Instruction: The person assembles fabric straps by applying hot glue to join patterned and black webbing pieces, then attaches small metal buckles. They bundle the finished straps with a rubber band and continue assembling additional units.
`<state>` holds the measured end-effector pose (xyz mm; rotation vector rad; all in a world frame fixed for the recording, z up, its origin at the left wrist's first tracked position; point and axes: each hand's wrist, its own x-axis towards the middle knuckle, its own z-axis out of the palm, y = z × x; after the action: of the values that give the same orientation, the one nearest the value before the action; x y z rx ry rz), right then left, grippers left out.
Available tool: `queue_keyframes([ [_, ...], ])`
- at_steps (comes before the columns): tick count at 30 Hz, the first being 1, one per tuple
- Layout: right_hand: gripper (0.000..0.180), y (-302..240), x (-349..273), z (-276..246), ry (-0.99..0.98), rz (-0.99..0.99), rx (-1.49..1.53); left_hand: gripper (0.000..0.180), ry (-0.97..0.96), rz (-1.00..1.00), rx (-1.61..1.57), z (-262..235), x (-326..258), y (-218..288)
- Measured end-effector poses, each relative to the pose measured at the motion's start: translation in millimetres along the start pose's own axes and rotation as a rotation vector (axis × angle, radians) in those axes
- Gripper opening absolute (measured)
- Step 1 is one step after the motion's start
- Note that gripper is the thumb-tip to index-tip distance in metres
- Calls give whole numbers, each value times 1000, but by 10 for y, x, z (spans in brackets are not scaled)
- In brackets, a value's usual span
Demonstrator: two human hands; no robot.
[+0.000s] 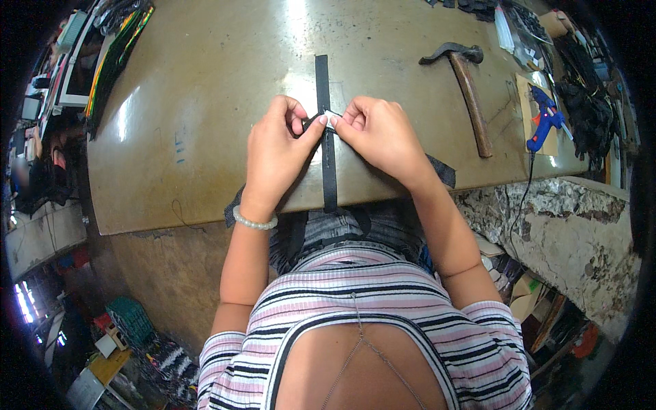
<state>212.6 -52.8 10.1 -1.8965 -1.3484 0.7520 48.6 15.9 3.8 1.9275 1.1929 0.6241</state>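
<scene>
A long black strap point(329, 167) lies on the table, running from its far end toward the near edge. Over the strap's middle, both hands meet at a small white piece point(330, 121) with a dark edge. My left hand point(283, 130) is closed, thumb against finger, on the left side of this piece. From the right, my right hand point(379, 130) pinches its other side. What the piece is, and whether it is fixed to the strap, I cannot make out beneath the fingertips. Dark fabric ends point(442, 171) show beside both forearms at the table's edge.
A claw hammer point(470, 96) with a wooden handle lies to the right on the table point(205, 75). Beyond it, a blue glue gun point(544, 123) rests on a cardboard piece, its cord hanging over the edge. Black materials point(584, 109) crowd the far right; colourful-edged strips point(117, 65) lie far left.
</scene>
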Motion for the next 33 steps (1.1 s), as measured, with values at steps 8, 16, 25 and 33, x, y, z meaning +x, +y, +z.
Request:
queue_keyframes([
  [8, 32, 26, 4, -5, -14, -16, -6, 21, -136, 88, -295, -182, -98, -78],
  [16, 28, -24, -7, 1, -6, 8, -28, 21, -75, 338, -2, -123, -177, -71],
  [25, 26, 2, 22, 0, -28, 17, -30, 17, 25, 60, -63, 5, -47, -31],
  [33, 20, -214, -175, -138, 18, -263, -69, 23, -19, 46, -85, -23, 28, -40],
])
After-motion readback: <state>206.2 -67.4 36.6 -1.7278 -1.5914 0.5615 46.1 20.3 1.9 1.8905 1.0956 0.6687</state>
